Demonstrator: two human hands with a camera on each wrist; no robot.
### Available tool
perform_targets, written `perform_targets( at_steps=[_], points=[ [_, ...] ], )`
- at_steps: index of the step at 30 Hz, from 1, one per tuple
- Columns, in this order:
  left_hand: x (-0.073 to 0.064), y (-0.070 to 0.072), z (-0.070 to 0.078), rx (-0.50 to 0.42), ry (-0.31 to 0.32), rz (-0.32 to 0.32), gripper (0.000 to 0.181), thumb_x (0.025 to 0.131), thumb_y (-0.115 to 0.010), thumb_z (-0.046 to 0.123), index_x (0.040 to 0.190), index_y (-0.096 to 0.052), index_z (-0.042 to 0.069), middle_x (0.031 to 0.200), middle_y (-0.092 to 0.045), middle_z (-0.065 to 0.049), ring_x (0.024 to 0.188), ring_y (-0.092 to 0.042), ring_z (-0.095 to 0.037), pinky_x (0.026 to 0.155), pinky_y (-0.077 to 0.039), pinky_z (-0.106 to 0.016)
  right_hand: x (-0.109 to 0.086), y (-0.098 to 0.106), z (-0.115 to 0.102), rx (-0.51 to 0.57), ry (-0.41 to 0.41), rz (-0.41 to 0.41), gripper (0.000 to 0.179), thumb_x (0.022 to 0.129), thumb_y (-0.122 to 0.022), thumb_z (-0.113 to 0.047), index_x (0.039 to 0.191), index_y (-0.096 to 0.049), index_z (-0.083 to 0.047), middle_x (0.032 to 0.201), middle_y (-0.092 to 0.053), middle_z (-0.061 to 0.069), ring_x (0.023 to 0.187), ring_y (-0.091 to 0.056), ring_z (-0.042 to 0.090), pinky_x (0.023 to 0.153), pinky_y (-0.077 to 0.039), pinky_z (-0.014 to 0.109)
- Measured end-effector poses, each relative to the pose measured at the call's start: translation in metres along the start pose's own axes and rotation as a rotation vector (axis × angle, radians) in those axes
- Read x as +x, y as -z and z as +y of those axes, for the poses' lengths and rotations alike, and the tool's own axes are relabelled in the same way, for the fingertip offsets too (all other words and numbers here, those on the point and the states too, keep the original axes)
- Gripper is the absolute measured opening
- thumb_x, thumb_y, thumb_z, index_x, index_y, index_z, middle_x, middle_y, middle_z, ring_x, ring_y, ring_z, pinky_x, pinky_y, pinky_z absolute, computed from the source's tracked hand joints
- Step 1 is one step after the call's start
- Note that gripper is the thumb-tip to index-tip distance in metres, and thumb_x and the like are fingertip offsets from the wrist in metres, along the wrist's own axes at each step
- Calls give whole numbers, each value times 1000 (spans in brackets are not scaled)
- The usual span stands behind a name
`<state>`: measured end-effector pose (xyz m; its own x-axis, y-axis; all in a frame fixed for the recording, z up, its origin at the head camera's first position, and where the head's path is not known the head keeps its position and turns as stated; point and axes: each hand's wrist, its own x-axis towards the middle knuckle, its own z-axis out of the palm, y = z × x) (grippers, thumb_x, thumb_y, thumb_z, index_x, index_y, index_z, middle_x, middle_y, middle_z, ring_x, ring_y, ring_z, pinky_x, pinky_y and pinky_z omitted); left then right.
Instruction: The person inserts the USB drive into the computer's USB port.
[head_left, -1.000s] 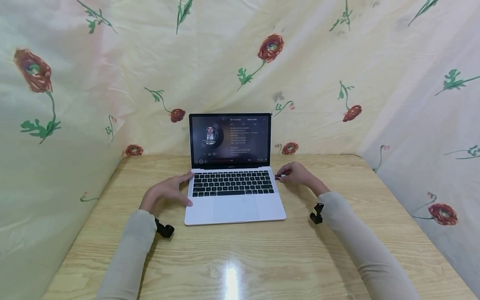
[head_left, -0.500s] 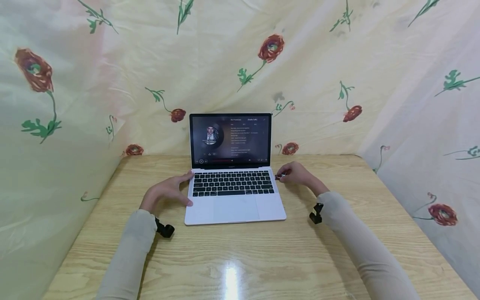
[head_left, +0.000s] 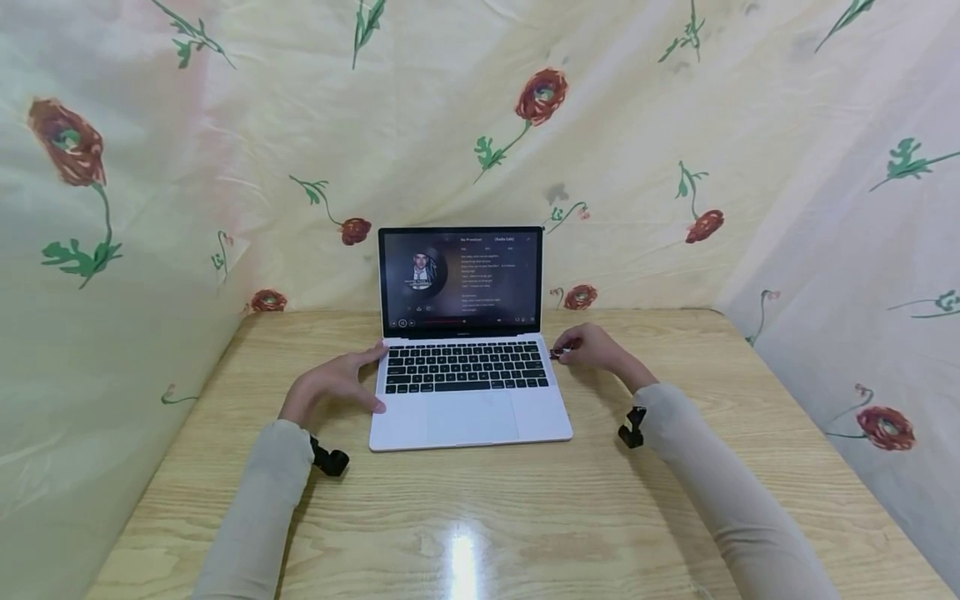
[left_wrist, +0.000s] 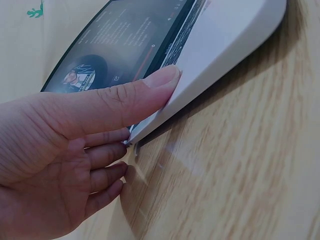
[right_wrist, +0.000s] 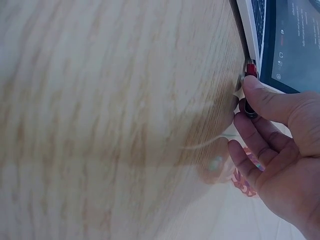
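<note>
An open laptop stands on the wooden table, its screen lit with a music player. My left hand rests against its left side, the thumb on the top edge beside the keyboard and the forefinger near the rear corner. The left wrist view shows the thumb lying over the laptop's edge. At the right side, my right hand pinches a small red and black USB flash drive between thumb and fingers. Its metal end meets the laptop's side; how deep it sits cannot be seen.
A wooden table lies under the laptop and both forearms. Flower-printed cloth hangs behind and along both sides. Black camera mounts are strapped at the wrists.
</note>
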<state>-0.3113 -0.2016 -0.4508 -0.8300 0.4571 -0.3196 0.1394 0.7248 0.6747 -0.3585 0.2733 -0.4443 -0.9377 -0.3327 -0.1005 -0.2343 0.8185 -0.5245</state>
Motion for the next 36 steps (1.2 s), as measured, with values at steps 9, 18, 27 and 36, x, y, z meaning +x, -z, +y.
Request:
perform_targets(
  at_steps=[9, 18, 27, 36],
  points=[
    [-1, 0, 1, 3, -3, 8, 120, 74, -92, 34, 164, -16, 10, 172, -7, -12, 160, -4, -36, 128, -9, -58, 0, -1, 0, 5, -4, -4, 20, 91, -73, -3, 110, -76, 0, 112, -75, 19, 95, -65, 24, 86, -56, 40],
    [-2, 0, 1, -3, -6, 4, 120, 74, -92, 34, 164, -16, 10, 172, -6, -13, 160, -3, -36, 128, -9, -58, 0, -2, 1, 16, -20, -1, 19, 92, -72, -4, 110, -76, 1, 111, -75, 19, 97, -67, 26, 90, -57, 43],
    [-2, 0, 1, -25, -16, -4, 119, 74, -92, 32, 163, -17, 8, 172, -5, -13, 160, -4, -36, 129, -9, -57, -3, -2, 0, 23, -17, -4, 20, 92, -71, -4, 111, -75, 2, 111, -75, 20, 97, -67, 26, 91, -56, 43],
    [-2, -1, 0, -23, -7, 4, 119, 74, -92, 32, 164, -17, 10, 173, -5, -13, 160, -3, -36, 129, -9, -57, -2, -4, 0, 26, -24, 16, 20, 91, -73, -4, 110, -75, 1, 111, -75, 20, 96, -66, 26, 89, -57, 42]
  ],
)
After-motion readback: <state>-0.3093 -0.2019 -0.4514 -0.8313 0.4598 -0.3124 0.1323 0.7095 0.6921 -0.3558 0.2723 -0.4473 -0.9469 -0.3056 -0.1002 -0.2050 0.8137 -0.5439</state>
